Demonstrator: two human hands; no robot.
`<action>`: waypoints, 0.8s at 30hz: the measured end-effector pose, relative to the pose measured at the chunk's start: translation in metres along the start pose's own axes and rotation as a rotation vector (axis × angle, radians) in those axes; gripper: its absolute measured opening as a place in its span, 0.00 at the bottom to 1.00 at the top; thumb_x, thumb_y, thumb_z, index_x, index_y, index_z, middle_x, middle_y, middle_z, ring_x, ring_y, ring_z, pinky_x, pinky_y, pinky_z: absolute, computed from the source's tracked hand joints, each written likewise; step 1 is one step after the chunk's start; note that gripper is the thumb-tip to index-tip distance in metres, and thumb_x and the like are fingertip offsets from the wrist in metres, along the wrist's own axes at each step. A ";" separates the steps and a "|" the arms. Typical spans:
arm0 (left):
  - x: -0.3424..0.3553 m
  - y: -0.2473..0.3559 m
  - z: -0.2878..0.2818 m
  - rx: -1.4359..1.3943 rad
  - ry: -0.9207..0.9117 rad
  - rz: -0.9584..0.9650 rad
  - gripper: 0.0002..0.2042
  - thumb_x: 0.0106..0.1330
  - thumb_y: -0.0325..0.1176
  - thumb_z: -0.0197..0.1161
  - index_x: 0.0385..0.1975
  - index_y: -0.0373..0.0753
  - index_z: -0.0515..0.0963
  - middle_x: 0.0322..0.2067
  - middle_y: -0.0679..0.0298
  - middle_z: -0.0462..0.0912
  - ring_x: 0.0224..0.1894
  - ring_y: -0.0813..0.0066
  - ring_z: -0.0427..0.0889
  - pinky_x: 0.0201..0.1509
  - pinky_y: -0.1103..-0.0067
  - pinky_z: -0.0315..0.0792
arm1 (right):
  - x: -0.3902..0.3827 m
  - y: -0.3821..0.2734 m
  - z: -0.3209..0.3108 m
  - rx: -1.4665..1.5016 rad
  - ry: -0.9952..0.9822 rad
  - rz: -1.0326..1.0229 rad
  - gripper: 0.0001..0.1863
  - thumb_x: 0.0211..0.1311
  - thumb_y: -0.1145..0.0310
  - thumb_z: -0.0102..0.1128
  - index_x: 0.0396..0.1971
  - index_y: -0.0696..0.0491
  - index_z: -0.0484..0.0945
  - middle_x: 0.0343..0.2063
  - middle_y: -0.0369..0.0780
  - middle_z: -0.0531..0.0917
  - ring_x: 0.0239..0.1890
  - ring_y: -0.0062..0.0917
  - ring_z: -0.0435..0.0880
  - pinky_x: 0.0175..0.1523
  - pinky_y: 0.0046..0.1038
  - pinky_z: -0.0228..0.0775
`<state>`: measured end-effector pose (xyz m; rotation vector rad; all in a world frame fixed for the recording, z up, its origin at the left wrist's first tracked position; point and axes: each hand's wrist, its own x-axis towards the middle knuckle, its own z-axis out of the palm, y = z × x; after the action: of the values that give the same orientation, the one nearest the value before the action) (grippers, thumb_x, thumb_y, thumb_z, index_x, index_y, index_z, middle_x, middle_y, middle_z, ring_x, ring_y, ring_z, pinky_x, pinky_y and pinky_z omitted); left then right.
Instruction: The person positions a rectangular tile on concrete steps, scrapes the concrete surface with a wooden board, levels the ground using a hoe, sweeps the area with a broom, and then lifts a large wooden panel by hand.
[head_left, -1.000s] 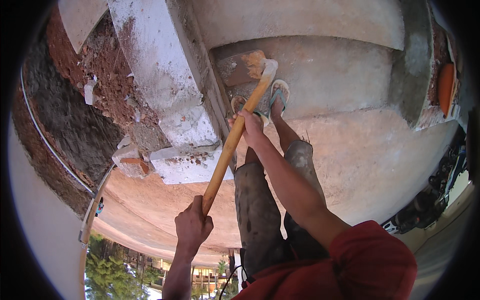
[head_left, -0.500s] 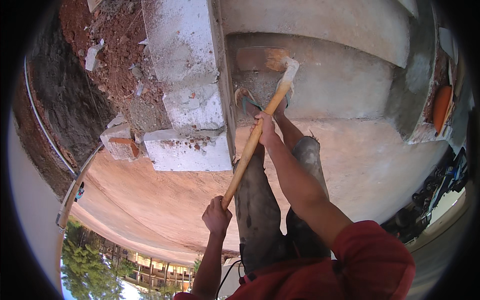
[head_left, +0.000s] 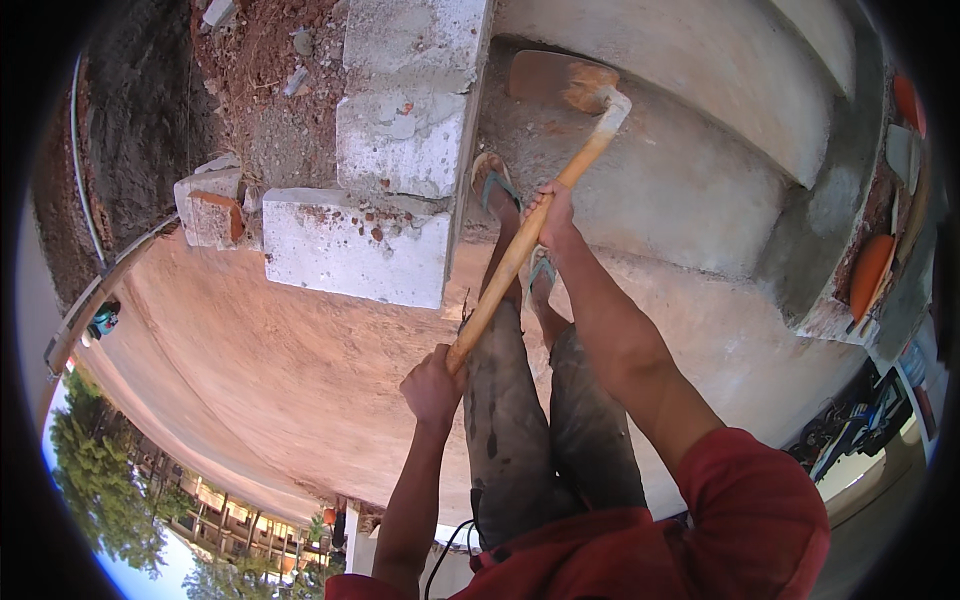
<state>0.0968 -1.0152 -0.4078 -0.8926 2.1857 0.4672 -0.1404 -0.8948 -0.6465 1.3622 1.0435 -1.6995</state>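
Both hands grip a long wooden-handled hoe (head_left: pixel 515 255). My left hand (head_left: pixel 432 388) is closed round the lower end of the handle, by my left thigh. My right hand (head_left: pixel 553 210) wraps it higher up, below the white-stained neck. The hoe's broad blade (head_left: pixel 540 78), rust-orange near the neck, lies on the grey concrete step (head_left: pixel 680 170) beside the white masonry block edge. My left sandalled foot (head_left: pixel 497 190) is on the step near that block; my right foot (head_left: pixel 545 295) is lower, partly behind the handle and my arm.
White-painted blocks (head_left: pixel 355 255) and red rubble (head_left: pixel 275 120) line the left, with a broken brick chunk (head_left: pixel 215 215) and a pale pipe (head_left: pixel 90 200). Higher curved steps (head_left: pixel 650 40) rise ahead. Orange tiles (head_left: pixel 870 275) sit at right, motorbikes (head_left: pixel 850 425) beyond. Trees and a building show low left.
The hoe head has moved up and right in the view. My right foot has stepped back off its place beside the left. The view has shifted, and both hands keep hold of the handle.
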 end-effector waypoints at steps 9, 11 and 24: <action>0.039 -0.022 0.152 -0.043 0.380 -0.025 0.06 0.53 0.34 0.68 0.30 0.48 0.79 0.25 0.63 0.82 0.27 0.58 0.82 0.29 0.63 0.75 | 0.072 0.022 -0.026 0.052 -0.221 -0.109 0.07 0.49 0.66 0.52 0.22 0.47 0.63 0.17 0.35 0.66 0.17 0.25 0.67 0.25 0.30 0.65; 0.052 -0.019 0.202 -0.095 0.348 -0.064 0.06 0.54 0.35 0.69 0.29 0.47 0.79 0.25 0.62 0.83 0.29 0.56 0.83 0.31 0.62 0.75 | 0.089 0.022 -0.045 0.009 -0.211 -0.151 0.06 0.49 0.67 0.52 0.22 0.49 0.64 0.17 0.37 0.68 0.18 0.26 0.69 0.24 0.32 0.67; 0.160 -0.059 0.341 -0.116 0.355 -0.104 0.06 0.54 0.34 0.65 0.27 0.44 0.74 0.22 0.55 0.82 0.27 0.48 0.83 0.30 0.55 0.75 | 0.154 0.060 -0.038 -0.212 -0.203 -0.365 0.05 0.57 0.70 0.54 0.27 0.54 0.69 0.18 0.38 0.72 0.17 0.25 0.72 0.25 0.33 0.73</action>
<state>0.2238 -0.9393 -0.7592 -1.2242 2.4324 0.4121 -0.1009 -0.8918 -0.8117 0.8827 1.3683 -1.8764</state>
